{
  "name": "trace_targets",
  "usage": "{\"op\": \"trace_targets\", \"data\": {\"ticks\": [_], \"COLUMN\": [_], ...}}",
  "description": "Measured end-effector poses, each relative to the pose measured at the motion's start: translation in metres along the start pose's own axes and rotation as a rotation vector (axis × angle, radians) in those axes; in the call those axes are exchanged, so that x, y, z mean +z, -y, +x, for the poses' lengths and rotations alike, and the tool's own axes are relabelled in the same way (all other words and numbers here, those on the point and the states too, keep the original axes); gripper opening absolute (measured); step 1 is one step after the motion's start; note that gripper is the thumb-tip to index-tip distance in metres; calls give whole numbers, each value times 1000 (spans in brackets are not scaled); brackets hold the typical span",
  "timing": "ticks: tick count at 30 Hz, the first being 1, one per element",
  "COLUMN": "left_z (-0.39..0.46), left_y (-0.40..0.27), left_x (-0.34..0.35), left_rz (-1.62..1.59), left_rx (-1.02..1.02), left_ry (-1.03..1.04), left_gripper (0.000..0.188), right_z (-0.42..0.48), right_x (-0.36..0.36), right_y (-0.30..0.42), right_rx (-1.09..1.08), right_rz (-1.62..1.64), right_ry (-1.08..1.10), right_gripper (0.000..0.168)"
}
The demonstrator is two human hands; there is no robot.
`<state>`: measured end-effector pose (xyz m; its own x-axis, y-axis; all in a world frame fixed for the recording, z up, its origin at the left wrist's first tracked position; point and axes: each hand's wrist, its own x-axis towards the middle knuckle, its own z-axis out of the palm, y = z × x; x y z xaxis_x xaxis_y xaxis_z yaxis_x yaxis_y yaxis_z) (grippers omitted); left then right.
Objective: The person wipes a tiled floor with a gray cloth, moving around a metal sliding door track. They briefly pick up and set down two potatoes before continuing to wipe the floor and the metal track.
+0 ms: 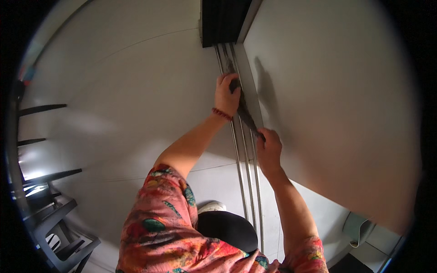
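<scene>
A dark, limp cloth (pixel 247 116) stretches slantwise between my two hands, above the metal floor tracks (pixel 248 184). My left hand (pixel 228 92), with a red beaded bracelet at its wrist, grips the cloth's upper part. Lower and to the right, my right hand (pixel 270 146) holds the other end between thumb and fingers. A thin end of the cloth hangs past my left hand over the tracks. Whether it touches them cannot be told. The tracks run from the dark frame at the top down past my knee.
A pale upright panel (pixel 334 112) rises close on the right. The dark frame (pixel 223 24) stands at the tracks' far end. Dark furniture (pixel 61 221) is at the lower left, and a grey-green curved object (pixel 355 228) at the lower right. My shoe (pixel 213 206) rests on the pale floor.
</scene>
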<state>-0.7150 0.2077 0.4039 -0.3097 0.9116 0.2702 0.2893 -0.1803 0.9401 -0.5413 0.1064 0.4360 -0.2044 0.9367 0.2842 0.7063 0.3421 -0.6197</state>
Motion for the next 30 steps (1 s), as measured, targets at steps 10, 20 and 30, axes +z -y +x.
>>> {"op": "trace_targets", "data": {"ticks": [10, 20, 30], "left_z": [39, 126, 162], "left_y": [53, 111, 90], "left_x": [44, 36, 83], "left_rz": [926, 839, 1237], "left_rx": [-242, -77, -112], "left_ry": [344, 172, 622], "left_gripper": [58, 15, 63], "right_z": [46, 86, 96], "right_x": [41, 58, 68], "right_y": [-16, -24, -20], "right_rx": [-186, -129, -5], "right_rz": [-545, -470, -409], "right_ry": [907, 986, 970], "right_gripper": [56, 72, 75]}}
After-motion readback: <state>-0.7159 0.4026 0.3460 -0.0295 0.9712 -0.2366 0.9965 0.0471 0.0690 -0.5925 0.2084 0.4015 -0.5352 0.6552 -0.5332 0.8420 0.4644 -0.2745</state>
